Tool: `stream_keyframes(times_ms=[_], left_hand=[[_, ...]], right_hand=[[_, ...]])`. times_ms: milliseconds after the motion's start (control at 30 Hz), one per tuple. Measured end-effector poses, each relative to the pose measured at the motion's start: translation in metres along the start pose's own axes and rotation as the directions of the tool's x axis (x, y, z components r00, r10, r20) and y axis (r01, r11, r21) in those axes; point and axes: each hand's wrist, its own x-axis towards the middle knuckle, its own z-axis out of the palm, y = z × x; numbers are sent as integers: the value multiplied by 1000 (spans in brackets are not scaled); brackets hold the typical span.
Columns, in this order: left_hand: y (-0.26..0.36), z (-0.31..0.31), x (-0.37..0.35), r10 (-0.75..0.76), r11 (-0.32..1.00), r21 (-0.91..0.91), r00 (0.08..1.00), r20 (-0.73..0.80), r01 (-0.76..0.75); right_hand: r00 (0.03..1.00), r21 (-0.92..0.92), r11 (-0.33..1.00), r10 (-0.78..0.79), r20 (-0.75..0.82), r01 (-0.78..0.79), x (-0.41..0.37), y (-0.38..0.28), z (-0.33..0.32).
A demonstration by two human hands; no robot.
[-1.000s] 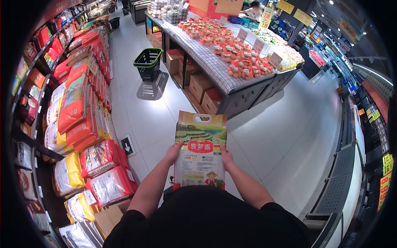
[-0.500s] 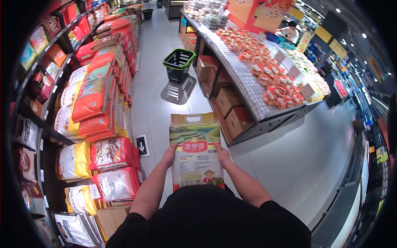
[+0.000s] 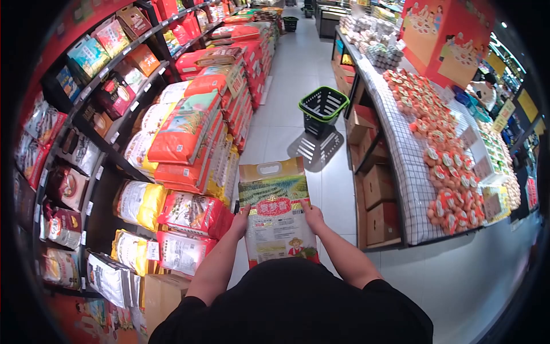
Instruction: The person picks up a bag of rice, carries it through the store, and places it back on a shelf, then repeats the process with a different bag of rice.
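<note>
A bag of rice (image 3: 279, 229) with a gold top, a cut-out carry handle and a red label is held upright in front of my body. My left hand (image 3: 240, 221) grips its left edge, and my right hand (image 3: 313, 218) grips the right edge at about the same height. The fingers curl behind the bag and are mostly hidden. My black shirt covers the bag's lower end. Beyond it, on the aisle floor, stands a black shopping basket (image 3: 323, 109) with a green rim.
Stacked rice bags (image 3: 186, 129) and a shelf (image 3: 123, 54) of packaged goods line the left side. On the right is a display table (image 3: 392, 143) with netted orange-red goods and cardboard boxes (image 3: 382, 186) beneath. A person (image 3: 484, 92) is behind it. The tiled aisle (image 3: 286, 103) runs ahead.
My view has turned left, so the shelves, basket and display table now appear farther right. Both hands keep hold of the bag of rice, which stays in front of me.
</note>
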Motion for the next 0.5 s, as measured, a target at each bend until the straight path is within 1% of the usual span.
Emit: stream_keyframes(times_ms=[100,133,200,233,267,367,400,467,500], left_hand=[[23,25,32,-48,999,5,999,-26,48],[31,35,42,-60,991,117,994,-93,71],[45,60,66,-6,993,121,997,-79,16],[45,68,79,10,993,118,997,-72,-2],[41,69,103,50,990,138,992,-119,-34],[67,95,123,-30,982,182,992,-120,52],[101,125,98,4,955,295,986,-168,46],[112,142,114,0,946,321,990,-138,45],[115,149,124,-7,940,338,993,-117,47]], right_hand=[[1000,-25,1000,2,29,-1,43,-23,-21],[1000,-45,999,0,30,1,60,-29,-31],[999,8,1000,16,39,-17,89,-33,-47],[998,27,999,34,45,-35,103,-25,-53],[993,187,980,42,113,-62,123,-15,-53],[985,284,951,84,149,-124,150,-23,-71],[987,267,957,77,139,-112,161,-24,-76],[992,244,965,70,109,-95,181,-19,-87],[990,272,956,78,114,-106,190,-18,-92]])
